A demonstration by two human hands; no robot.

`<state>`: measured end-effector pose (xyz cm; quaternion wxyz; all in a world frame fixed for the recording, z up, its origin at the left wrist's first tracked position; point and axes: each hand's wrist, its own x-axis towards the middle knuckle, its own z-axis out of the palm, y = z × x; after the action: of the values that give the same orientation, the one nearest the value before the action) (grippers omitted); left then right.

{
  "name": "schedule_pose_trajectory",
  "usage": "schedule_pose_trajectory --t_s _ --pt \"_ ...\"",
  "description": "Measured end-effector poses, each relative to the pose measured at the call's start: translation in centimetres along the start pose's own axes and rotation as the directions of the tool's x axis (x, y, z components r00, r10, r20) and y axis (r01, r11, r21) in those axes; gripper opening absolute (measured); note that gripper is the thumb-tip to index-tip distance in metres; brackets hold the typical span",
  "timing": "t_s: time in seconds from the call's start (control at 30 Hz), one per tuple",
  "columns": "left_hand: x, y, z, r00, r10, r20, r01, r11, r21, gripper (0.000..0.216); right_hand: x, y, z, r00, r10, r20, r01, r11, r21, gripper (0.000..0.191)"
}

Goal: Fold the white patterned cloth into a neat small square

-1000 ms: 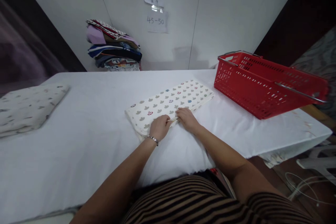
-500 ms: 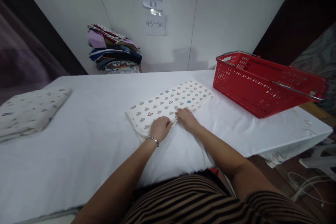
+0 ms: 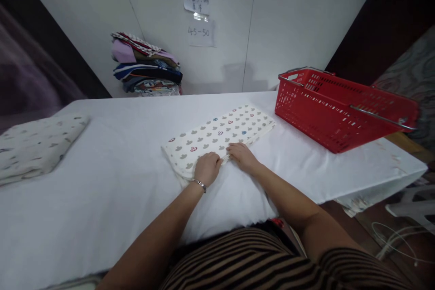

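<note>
A folded cream cloth (image 3: 217,133) printed with small grey, red and blue shapes lies on the white table (image 3: 112,176) in front of me. Both hands rest at the middle of its near edge. My left hand (image 3: 207,167), with a bracelet at the wrist, has its fingers curled onto the edge of the cloth. My right hand (image 3: 242,156) sits just beside it with fingers bent down, pinching the same edge. The fingertips of the two hands almost meet.
A red plastic basket (image 3: 343,108) with metal handles stands at the right end of the table. A second folded patterned cloth (image 3: 34,145) lies at the far left. A stack of coloured fabrics (image 3: 146,65) sits against the white wall, under paper notes (image 3: 199,18).
Both hands stay at the cloth's near edge with barely any movement. The view has shifted slightly.
</note>
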<state>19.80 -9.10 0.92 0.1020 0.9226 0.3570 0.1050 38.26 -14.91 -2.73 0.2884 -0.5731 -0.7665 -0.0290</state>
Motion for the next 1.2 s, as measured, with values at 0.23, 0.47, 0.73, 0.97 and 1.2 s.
schedule_pose_trajectory --t_s 0.23,0.47,0.73,0.97,1.2 --pt "-0.4 -0.4 0.5 0.997 0.08 -0.012 -0.08 0.996 0.039 0.021 0.0 0.2 0.0 1.0 0.015 -0.021 -0.015 1.0 -0.024 0.018" --pt "-0.5 -0.3 0.4 0.998 0.06 -0.007 -0.06 0.998 -0.003 0.022 -0.9 2.7 -1.1 0.989 0.121 -0.08 -0.127 0.989 -0.075 0.02" --pt "-0.4 0.0 0.1 1.0 0.001 0.013 0.0 1.0 -0.023 0.025 -1.7 4.9 -1.1 0.942 0.233 -0.24 -0.262 0.96 -0.099 0.023" --pt "0.7 0.1 -0.1 0.998 -0.061 0.035 0.062 0.998 -0.033 0.025 -1.8 4.8 -1.0 0.931 0.25 -0.266 -0.28 0.957 -0.079 0.022" --pt "1.3 0.4 -0.5 0.993 -0.091 0.074 0.091 0.996 0.015 0.033 -1.4 3.9 -1.2 0.951 0.218 -0.22 -0.235 0.97 -0.056 0.023"
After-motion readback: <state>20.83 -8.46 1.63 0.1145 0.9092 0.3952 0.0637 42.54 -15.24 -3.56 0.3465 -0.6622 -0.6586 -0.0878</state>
